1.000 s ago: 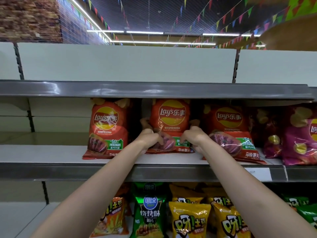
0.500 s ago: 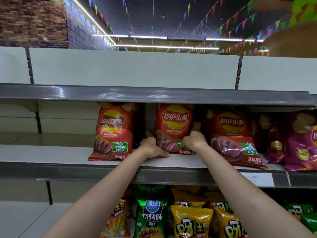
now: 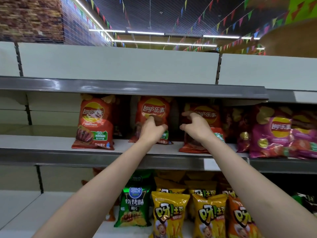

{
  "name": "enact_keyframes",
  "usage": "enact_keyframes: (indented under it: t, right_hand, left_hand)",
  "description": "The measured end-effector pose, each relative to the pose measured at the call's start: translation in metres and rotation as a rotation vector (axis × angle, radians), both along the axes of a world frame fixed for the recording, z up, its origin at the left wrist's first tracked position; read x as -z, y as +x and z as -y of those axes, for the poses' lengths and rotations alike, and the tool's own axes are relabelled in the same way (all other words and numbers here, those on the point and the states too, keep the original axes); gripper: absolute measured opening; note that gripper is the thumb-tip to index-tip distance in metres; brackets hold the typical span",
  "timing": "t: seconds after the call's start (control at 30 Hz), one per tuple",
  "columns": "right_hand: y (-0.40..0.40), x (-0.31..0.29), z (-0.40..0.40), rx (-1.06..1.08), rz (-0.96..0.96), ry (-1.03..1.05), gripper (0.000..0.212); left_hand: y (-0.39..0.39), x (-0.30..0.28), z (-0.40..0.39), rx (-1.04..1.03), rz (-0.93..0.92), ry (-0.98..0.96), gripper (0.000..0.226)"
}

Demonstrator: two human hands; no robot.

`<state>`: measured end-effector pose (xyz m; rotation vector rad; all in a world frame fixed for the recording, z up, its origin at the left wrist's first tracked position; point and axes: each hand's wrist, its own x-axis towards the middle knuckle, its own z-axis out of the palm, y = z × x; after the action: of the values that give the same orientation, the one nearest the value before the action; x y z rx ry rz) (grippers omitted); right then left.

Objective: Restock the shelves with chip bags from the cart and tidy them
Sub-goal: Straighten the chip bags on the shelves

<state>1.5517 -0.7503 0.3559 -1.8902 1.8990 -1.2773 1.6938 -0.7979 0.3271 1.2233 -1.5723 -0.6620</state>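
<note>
Three orange Lay's chip bags stand on the middle shelf [image 3: 51, 154]. The left bag [image 3: 93, 122] stands alone. My left hand [image 3: 151, 133] grips the front of the middle bag [image 3: 154, 109], its fingers curled into the foil. My right hand [image 3: 195, 127] hovers with curved, spread fingers in front of the right orange bag [image 3: 207, 114], beside the gap between the two bags; it holds nothing. Both forearms reach up from below. No cart is in view.
Magenta Lay's bags [image 3: 274, 134] fill the shelf to the right. The upper shelf's grey edge [image 3: 120, 87] hangs just above the bags. Below stand a green bag [image 3: 133, 206] and several yellow bags [image 3: 169, 213]. The middle shelf's left part is bare.
My right hand has let go of the middle bag's right side and moved right and up, in front of the right orange bag. My left hand has shifted onto the middle bag's front.
</note>
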Motion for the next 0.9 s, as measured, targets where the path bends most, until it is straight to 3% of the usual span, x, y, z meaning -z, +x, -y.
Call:
enact_keyframes:
  t: [0.13, 0.23, 0.43, 0.57, 0.63, 0.73, 0.83, 0.9]
  right_hand:
    - [-0.046, 0.002, -0.019, 0.076, 0.002, -0.008, 0.057]
    - [-0.078, 0.012, -0.024, 0.106, 0.128, 0.025, 0.057]
    - [-0.114, 0.033, -0.013, 0.063, 0.411, 0.260, 0.074]
    - [-0.121, 0.036, -0.010, -0.074, 0.582, 0.329, 0.063]
    - [-0.123, 0.034, -0.007, -0.108, 0.618, 0.316, 0.061]
    - [-0.125, 0.031, 0.000, -0.126, 0.640, 0.285, 0.076]
    - [-0.125, 0.026, 0.013, -0.120, 0.658, 0.268, 0.084]
    - [-0.123, 0.025, 0.023, -0.123, 0.694, 0.278, 0.083]
  left_hand:
    - [-0.034, 0.005, -0.008, 0.137, 0.073, 0.127, 0.046]
    - [-0.055, 0.009, -0.011, 0.169, 0.112, 0.221, 0.068]
    - [-0.084, 0.010, -0.018, 0.267, 0.002, 0.371, 0.081]
    - [-0.091, 0.013, -0.003, 0.288, -0.104, 0.407, 0.101]
    - [-0.090, 0.014, -0.003, 0.288, -0.141, 0.404, 0.092]
    - [-0.090, 0.015, -0.002, 0.284, -0.164, 0.387, 0.072]
    - [-0.091, 0.012, 0.006, 0.294, -0.171, 0.372, 0.076]
    - [-0.094, 0.010, 0.014, 0.269, -0.140, 0.344, 0.066]
